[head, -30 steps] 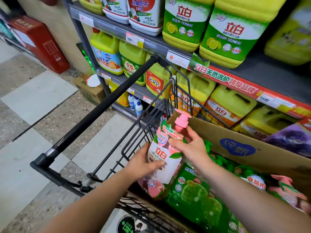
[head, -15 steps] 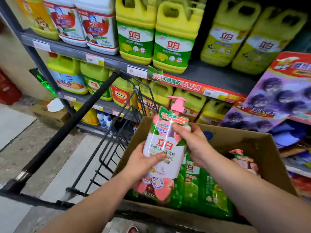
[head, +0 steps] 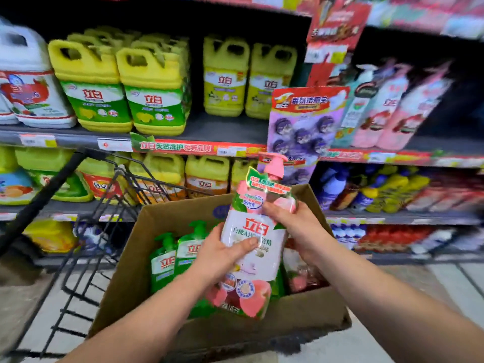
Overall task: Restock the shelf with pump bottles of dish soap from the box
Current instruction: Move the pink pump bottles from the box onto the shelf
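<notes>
Stocked shelves (head: pixel 227 129) behind, both hands grip pink pump bottle (head: pixel 252 247) above box (head: pixel 125 279).

Box (head: pixel 125 279) in cart (head: pixel 86 231), before shelf (head: pixel 230 132); bottles (head: pixel 172 260) in box, left of held bottle (head: pixel 251 247).

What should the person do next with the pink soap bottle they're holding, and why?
Probably lift the pink pump bottle up and to the right, toward the matching pink bottles on the shelf. Both the left hand and the right hand grip it above the box, so it is already out, and the similar bottles standing there suggest that is its spot.
</notes>
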`<state>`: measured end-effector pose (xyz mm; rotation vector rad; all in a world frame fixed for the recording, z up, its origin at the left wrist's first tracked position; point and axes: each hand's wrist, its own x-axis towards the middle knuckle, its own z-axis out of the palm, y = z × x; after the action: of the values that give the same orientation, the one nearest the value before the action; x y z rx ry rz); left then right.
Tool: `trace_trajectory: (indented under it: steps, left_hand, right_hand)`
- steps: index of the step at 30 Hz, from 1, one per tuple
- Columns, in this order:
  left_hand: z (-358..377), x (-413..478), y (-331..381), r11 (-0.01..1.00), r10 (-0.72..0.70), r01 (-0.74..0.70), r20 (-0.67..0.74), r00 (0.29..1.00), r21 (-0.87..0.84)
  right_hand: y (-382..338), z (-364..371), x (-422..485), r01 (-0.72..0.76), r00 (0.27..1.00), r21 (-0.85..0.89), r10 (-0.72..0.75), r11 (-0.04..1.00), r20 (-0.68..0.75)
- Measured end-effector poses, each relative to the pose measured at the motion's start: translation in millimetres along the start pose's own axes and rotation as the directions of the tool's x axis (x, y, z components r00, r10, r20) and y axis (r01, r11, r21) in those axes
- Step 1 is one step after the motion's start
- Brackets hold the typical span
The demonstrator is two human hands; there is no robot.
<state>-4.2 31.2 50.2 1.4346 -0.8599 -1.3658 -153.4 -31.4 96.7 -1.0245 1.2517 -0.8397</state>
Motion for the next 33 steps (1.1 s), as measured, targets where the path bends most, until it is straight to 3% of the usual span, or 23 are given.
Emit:
trace_trajectory:
  steps: [3, 9, 17, 33]
  left_hand:
    - [55.4, -9.2, 6.9, 0.997, 0.069, -0.070, 0.059, 0.996, 0.016]
    - [193.4, -48.4, 6.1, 0.982, 0.120, -0.147, 0.210, 0.970, 0.118]
    - [376.2, -108.3, -6.1, 0.981, 0.136, -0.181, 0.423, 0.896, 0.068]
    - [573.7, -99.7, -20.0, 0.944, 0.064, -0.260, 0.663, 0.746, 0.201]
  right_hand:
    - [-5.4, -59.0, -27.4, 0.054, 0.998, -0.001, -0.054, 0.999, -0.017]
    - [-5.5, -193.9, -95.6, 0.129, 0.971, 0.016, -0.123, 0.991, -0.203]
    - [0.6, -369.3, -188.2, 0.186, 0.919, 0.027, -0.164, 0.982, -0.359]
    - [11.1, -544.2, -230.1, 0.264, 0.793, 0.128, -0.140, 0.956, -0.593]
